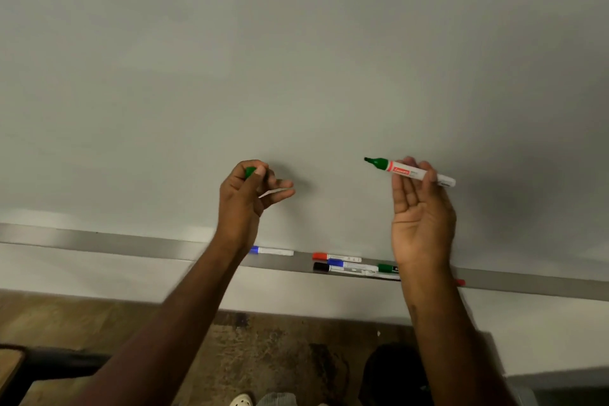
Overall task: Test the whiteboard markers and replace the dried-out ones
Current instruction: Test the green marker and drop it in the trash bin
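Note:
My right hand is raised in front of the whiteboard and pinches an uncapped green marker by its white barrel, tip pointing left, just off the board. My left hand holds the green cap between thumb and forefinger, its other fingers loosely spread. On the metal tray below lie several capped markers: a blue one by my left wrist, then a red one, a second blue one, a black one and a green one partly behind my right wrist.
The board surface shows no marks. A red cap end peeks out right of my right forearm. Below the tray is a pale wall, then a worn brown floor, with a dark object and a dark furniture edge at lower left.

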`<state>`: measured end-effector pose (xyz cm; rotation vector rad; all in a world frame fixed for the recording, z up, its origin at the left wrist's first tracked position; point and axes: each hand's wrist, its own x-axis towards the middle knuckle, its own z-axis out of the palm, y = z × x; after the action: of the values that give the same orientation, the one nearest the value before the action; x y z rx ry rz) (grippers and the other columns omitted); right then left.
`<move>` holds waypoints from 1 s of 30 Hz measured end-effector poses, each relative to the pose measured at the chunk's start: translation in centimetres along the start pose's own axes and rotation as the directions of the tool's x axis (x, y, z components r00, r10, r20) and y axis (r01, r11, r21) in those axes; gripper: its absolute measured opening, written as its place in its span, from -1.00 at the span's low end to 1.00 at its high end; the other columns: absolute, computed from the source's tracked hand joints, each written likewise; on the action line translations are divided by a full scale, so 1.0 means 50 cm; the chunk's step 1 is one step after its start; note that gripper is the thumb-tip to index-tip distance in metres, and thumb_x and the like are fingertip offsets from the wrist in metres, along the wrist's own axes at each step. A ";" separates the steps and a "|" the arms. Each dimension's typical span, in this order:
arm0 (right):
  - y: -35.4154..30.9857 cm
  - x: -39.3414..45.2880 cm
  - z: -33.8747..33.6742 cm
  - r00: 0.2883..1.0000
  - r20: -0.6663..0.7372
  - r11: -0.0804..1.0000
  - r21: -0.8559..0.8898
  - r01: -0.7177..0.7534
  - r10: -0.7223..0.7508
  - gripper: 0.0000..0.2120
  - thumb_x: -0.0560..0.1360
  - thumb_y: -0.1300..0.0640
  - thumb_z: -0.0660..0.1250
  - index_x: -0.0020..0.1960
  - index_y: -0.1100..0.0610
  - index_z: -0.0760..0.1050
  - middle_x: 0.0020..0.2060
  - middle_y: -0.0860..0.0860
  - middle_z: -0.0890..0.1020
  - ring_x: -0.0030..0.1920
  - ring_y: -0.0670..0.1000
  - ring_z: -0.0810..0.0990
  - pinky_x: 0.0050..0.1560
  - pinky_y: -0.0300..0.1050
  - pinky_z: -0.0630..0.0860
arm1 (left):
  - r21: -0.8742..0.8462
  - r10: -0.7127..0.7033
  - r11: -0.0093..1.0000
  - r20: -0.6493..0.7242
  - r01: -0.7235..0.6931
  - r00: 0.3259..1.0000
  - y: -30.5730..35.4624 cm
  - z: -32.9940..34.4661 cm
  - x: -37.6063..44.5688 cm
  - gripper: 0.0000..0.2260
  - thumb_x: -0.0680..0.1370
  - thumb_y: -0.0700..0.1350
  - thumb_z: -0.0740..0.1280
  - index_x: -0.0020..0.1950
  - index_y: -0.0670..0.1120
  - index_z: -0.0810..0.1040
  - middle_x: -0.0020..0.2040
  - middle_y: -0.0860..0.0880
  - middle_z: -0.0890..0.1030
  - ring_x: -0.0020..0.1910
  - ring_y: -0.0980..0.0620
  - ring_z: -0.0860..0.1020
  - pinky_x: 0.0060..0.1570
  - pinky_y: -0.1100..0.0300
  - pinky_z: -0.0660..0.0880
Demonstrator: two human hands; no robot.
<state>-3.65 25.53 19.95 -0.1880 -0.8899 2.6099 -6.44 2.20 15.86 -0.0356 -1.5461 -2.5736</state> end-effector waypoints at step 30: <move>-0.407 0.038 0.554 0.532 0.353 0.613 0.174 0.771 -0.769 -0.86 0.64 0.21 0.20 0.02 0.15 0.54 -0.35 0.03 0.56 -0.37 0.01 0.51 -0.40 -0.17 0.44 | 0.677 0.720 -0.585 0.687 -0.447 0.099 0.706 0.471 0.298 -0.44 0.70 0.07 -0.06 0.62 -0.22 0.06 0.64 -0.19 0.04 0.62 -0.18 -0.02 0.54 -0.26 -0.01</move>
<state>-5.89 25.56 54.28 0.6421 -0.8326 1.7879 -17.79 5.04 59.28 -0.4646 -1.6282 -0.0594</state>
